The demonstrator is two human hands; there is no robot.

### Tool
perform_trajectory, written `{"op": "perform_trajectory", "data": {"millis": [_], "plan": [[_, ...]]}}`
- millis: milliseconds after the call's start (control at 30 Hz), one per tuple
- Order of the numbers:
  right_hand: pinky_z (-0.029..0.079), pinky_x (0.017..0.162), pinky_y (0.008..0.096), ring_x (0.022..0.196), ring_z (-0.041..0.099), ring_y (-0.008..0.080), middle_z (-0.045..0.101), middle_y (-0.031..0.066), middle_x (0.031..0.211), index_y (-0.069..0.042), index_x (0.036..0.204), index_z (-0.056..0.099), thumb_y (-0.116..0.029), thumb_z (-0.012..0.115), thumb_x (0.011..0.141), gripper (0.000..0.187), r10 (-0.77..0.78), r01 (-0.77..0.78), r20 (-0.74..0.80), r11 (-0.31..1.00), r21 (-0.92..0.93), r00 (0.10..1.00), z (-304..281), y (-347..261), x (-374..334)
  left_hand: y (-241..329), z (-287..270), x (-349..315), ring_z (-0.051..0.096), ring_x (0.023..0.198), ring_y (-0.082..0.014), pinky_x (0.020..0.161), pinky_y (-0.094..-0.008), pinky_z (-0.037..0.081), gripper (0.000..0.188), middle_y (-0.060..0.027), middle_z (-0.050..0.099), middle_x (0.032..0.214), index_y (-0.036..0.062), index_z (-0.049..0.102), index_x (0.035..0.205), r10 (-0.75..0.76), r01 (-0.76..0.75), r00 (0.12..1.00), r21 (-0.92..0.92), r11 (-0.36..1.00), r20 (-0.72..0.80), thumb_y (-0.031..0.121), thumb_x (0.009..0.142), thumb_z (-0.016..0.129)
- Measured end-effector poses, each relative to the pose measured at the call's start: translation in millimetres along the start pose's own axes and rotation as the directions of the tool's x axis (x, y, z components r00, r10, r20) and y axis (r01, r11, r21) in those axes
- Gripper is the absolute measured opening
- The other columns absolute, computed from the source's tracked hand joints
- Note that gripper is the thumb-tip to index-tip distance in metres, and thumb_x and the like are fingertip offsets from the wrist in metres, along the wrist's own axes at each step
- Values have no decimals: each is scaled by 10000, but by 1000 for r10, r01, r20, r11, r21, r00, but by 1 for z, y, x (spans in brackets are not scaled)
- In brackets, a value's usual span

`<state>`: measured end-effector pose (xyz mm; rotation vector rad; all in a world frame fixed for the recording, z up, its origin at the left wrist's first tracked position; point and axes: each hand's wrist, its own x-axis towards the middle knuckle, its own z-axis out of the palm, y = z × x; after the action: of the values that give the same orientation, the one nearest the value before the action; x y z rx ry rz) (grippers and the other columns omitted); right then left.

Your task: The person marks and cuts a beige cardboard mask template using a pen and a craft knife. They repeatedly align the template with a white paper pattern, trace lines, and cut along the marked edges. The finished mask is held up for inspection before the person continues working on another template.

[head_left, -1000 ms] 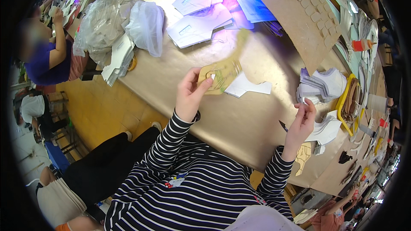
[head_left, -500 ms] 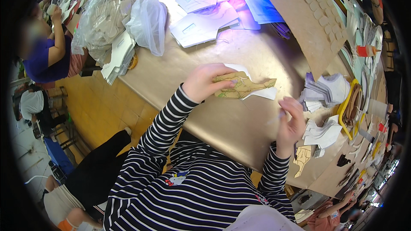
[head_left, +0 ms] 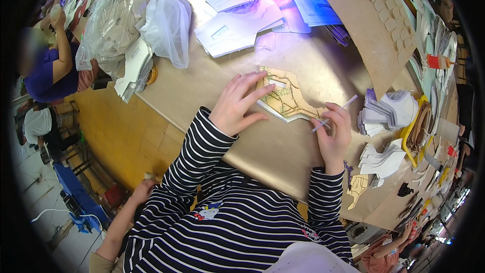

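A tan cardboard template [head_left: 288, 98] lies flat on a white cut piece on the brown table [head_left: 212, 78]. My left hand [head_left: 237, 105] rests on the template's left side with its fingers spread, pressing it down. My right hand [head_left: 333, 131] sits at the template's lower right edge and grips a thin white pen [head_left: 334, 114], its tip touching the edge of the template.
Stacks of white cut pieces [head_left: 389, 111] lie right of my right hand, beside a yellow tray [head_left: 410, 136]. White sheets [head_left: 237, 15] and clear plastic bags [head_left: 131, 25] fill the far side. A large brown board [head_left: 374, 25] lies at the upper right. Other people sit at the left and at the lower edge.
My left hand held the template up in the air, then brought it down flat on the white piece. My right hand moved in to the template's edge with the pen.
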<state>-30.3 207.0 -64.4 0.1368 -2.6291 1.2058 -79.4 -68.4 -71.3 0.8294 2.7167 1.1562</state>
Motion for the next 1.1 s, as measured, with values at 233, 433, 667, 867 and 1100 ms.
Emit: {"op": "perform_trajectory", "data": {"millis": [233, 433, 667, 867, 1100], "plan": [[507, 886, 345, 1051, 619, 261, 636, 118, 1148, -39, 1015, 601, 83, 699, 778, 285, 145, -150, 46, 977, 153, 988, -6, -8, 17, 1, 7, 2, 420, 1368, -417, 1117, -521, 388, 625, -172, 435, 1515, 168, 637, 1324, -35, 36, 998, 19, 999, -49, 199, 732, 837], [521, 863, 352, 1019, 634, 289, 628, 121, 1088, -40, 1021, 602, 128, 657, 725, 345, 52, -54, 37, 997, 46, 998, 0, -11, 30, 8, 7, 3, 383, 1376, -464, 1143, -522, 355, 629, -194, 413, 1530, 171, 634, 1325, -71, 83, 988, 85, 993, -136, 223, 733, 840], [521, 891, 376, 1051, 637, 300, 666, 113, 1090, -50, 1023, 622, 136, 646, 702, 372, 25, -41, 153, 994, 102, 988, -15, -8, 25, 8, 10, -5, 469, 1330, -378, 1113, -528, 375, 530, -108, 539, 1440, 172, 666, 1269, -32, 40, 997, 110, 993, -67, 195, 759, 811], [441, 1031, 410, 1200, 595, 325, 675, 92, 1259, -71, 1033, 637, 5, 788, 717, 358, 32, -26, 240, 999, -25, 970, -18, 2, 9, 21, 26, -20, 531, 1282, -315, 1077, -526, 408, 440, -51, 625, 1311, 164, 698, 1202, -62, 101, 984, 242, 965, -166, 191, 773, 797], [466, 1010, 403, 1207, 603, 314, 718, 83, 1169, -58, 965, 659, -21, 801, 746, 263, 50, -44, 151, 998, -46, 987, -12, 11, 4, 24, 26, -12, 547, 1252, -316, 1074, -515, 407, 393, -54, 635, 1285, 166, 708, 1173, -63, 112, 979, 253, 961, -196, 206, 791, 790]]}}
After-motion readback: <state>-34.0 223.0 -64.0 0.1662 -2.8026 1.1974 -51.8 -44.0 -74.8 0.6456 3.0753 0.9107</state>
